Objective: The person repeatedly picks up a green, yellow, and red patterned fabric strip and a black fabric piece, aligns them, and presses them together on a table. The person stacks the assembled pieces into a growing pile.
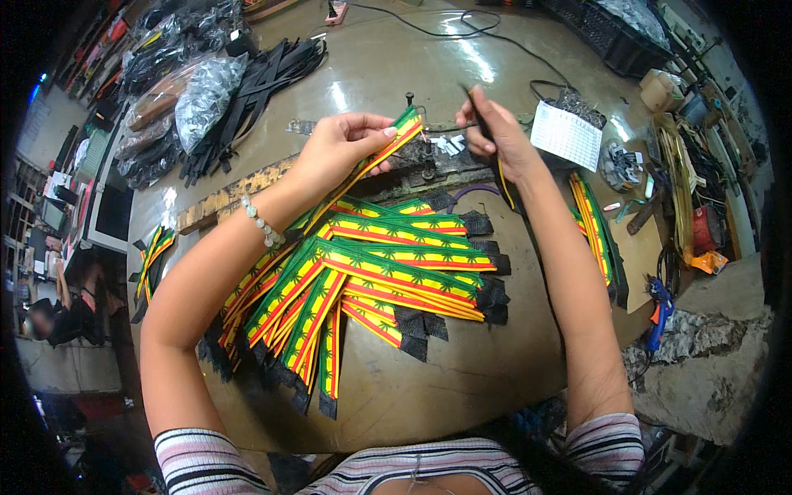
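Note:
My left hand (337,153), fingers pinched, grips a green, yellow and red patterned strap (406,130) near its end. The rest of that strap runs down under my left wrist. In my right hand (505,142) is a dark strap (482,120), with a yellow edge showing below the fingers; whether it joins the left one, I cannot tell. Both hands are raised over a bench-mounted metal fixture (428,162). Below them lies a fanned pile of matching straps (404,257) with black ends, partly hidden by my left forearm.
Further straps (591,223) lie beyond my right forearm. A printed sheet (566,137), blue-handled cutters (658,312) and a black crate (612,35) stand to the right. Black straps (262,92) and plastic-wrapped bundles (206,99) fill the far left. A cable (528,51) crosses the table. Another person (70,318) is at left.

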`<state>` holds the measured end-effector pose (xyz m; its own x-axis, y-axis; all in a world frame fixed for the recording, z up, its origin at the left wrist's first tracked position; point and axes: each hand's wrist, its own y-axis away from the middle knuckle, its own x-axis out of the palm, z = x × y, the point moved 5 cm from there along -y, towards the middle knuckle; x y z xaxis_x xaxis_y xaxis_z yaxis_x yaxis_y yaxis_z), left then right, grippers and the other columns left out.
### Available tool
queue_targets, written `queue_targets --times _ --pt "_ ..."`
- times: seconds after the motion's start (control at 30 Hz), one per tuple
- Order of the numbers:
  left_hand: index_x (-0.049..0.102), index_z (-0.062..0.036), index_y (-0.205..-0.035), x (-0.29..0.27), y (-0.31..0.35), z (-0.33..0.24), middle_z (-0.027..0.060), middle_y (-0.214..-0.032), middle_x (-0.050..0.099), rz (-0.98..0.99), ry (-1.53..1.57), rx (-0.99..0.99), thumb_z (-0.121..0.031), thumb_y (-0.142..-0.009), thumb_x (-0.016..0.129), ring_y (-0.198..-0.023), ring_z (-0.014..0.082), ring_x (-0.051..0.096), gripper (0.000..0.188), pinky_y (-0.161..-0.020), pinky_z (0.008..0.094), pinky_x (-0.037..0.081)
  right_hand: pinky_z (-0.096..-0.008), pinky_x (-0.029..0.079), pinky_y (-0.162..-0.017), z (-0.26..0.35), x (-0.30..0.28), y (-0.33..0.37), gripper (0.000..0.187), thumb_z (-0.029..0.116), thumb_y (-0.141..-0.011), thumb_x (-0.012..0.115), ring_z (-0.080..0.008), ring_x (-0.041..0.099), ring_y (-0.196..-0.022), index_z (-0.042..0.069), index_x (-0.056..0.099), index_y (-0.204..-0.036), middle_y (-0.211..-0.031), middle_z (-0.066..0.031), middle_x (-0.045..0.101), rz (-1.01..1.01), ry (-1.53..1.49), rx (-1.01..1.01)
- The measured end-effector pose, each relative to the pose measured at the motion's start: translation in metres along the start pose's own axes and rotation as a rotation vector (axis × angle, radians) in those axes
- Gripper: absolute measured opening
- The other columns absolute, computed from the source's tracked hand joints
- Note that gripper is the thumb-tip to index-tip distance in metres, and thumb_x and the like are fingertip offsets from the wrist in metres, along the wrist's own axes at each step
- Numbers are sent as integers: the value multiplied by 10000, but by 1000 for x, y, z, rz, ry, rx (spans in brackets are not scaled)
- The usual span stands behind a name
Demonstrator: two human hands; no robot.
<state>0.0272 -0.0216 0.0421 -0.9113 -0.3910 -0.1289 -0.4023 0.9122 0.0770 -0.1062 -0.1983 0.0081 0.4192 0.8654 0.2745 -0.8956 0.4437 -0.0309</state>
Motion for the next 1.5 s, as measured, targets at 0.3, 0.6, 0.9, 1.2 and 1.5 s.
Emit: queue_targets --times 0.3,0.6,0.9,1.2,1.5 --pt "613 56 -1147 5 -1 -17 43 -902 661 40 -106 16 -175 -940 645 -691 71 604 312 -618 205 497 -164 256 -469 20 21 7 295 315 -909 669 8 358 -524 91 686 -1101 -782 77 608 39 335 -77" --pt "622 41 -1163 -3 -8 13 32 -858 673 56 -193 -86 -210 -940 643 -664 61 614 337 -557 189 467 -305 442 -686 -7 -1 -10 349 329 -898 670 -117 531 -715 -16 678 -942 -764 -53 642 -113 707 -156" --pt "623 50 -1161 -1 -11 15 43 -855 678 74 -224 -92 -194 -945 632 -655 62 619 326 -533 189 463 -330 450 -695 -11 -6 -12 349 319 -906 640 -158 551 -704 -29 663 -915 -729 -103 629 -90 778 -168" --pt "627 28 -1145 -9 -10 11 39 -895 667 -10 -119 -64 -234 -944 642 -667 71 612 330 -570 196 465 -425 481 -707 7 -11 -4 552 475 -931 562 -368 634 -737 -69 635 -871 -789 -225 655 -384 1077 -175" --pt "621 19 -1121 8 -16 26 38 -896 673 -24 -51 -99 -220 -937 651 -669 73 629 303 -568 186 475 -155 269 -453 -18 2 -4 294 366 -931 642 5 379 -502 75 640 -888 -711 41 583 26 361 89"
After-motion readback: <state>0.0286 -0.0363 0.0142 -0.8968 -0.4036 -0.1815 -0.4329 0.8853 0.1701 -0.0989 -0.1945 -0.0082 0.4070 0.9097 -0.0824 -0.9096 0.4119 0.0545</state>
